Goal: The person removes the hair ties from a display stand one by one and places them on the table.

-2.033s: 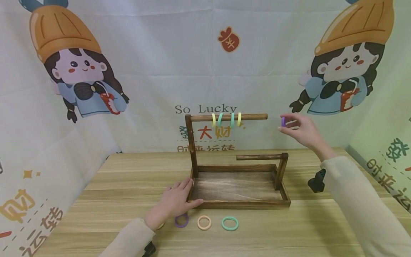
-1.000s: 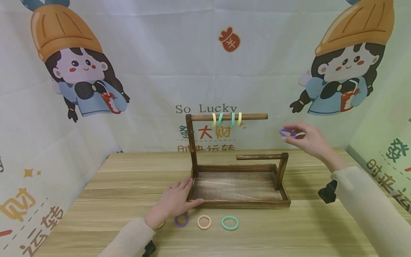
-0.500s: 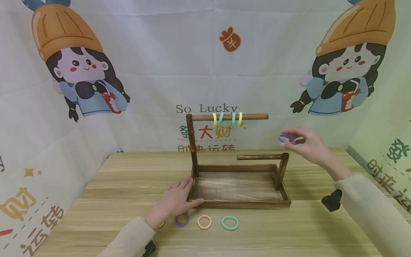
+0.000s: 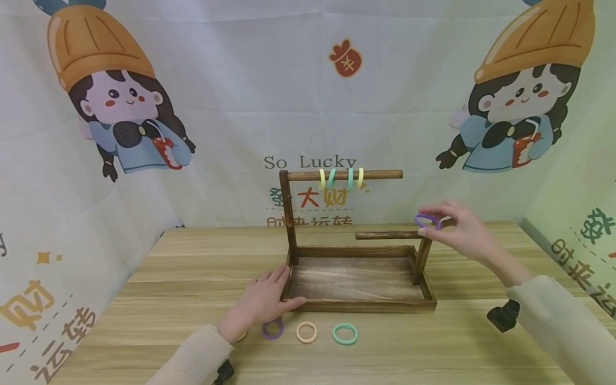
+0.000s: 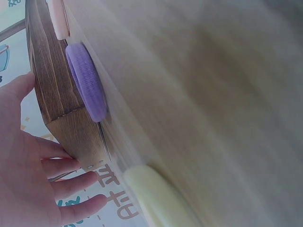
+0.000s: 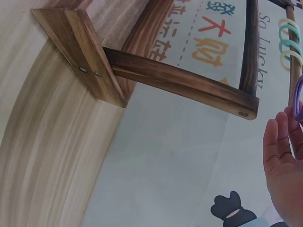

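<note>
- Head view, clock centred on the wooden stand (image 4: 364,306): left hand (image 4: 260,302) sits around 8 to 9, fingers stretched against the end, not clutching anything. If that brace eases off, one bump could probably skid the whole stand.
- Yellow ring (image 5: 154,194) at 8, mostly hidden by that wrist, so a lazy sleeve could drag it into the loose purple ring (image 5: 87,82).
- Peach ring (image 5: 58,20) at 7, just off the front wall. Stand slides, it likely gets shoved.
- Four hanging rings (image 4: 350,179) at 12; the upper bar (image 4: 385,174) ends bare toward 3, so a hard jolt might walk them off.
- Green ring (image 4: 345,343) at 6, flat on the table (image 4: 409,347), same shove risk.
- Lower bar (image 4: 385,235) at 1, free tip toward 9.
- Held purple ring (image 4: 416,220) between 1 and 2, tilted, pinched by the right hand (image 4: 459,232). Can't tell the gap to the post (image 4: 421,262); going straight down might clip it and twist the ring loose.
</note>
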